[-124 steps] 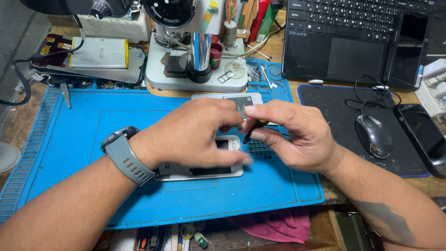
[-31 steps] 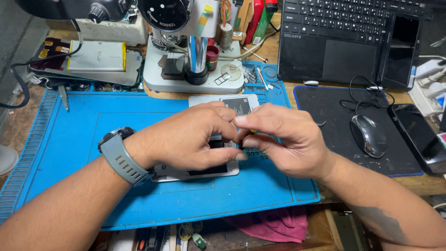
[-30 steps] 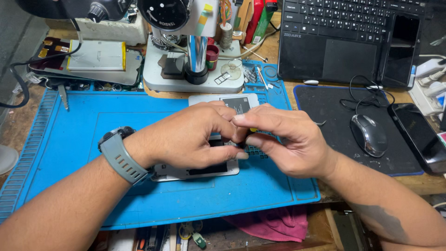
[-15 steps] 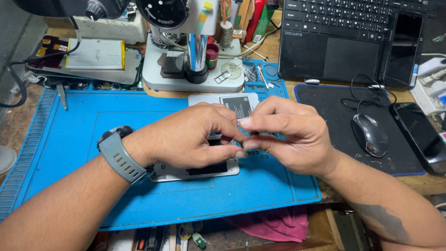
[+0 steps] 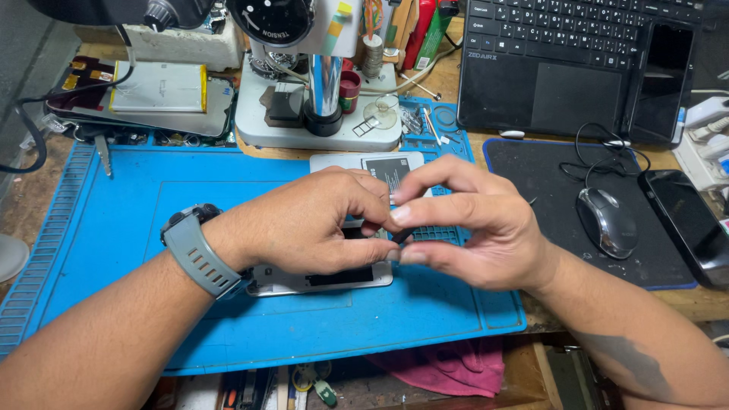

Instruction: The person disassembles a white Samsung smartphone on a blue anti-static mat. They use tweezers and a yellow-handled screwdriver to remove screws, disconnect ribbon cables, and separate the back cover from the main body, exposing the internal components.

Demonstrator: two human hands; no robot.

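1. Black part (image 5: 402,236), small, sits pinched between right hand (image 5: 474,224) fingertips, touching left hand (image 5: 307,228) fingers, which curl narrow.
2. Both hands hover over an opened phone (image 5: 319,279) on the blue mat (image 5: 137,228).
3. Microscope base (image 5: 304,129) stands behind; mouse (image 5: 607,222) lies right.

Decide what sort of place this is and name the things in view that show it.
Probably an electronics repair bench: an opened phone lies on a blue work mat, with a microscope stand behind and the left hand and right hand working over it.
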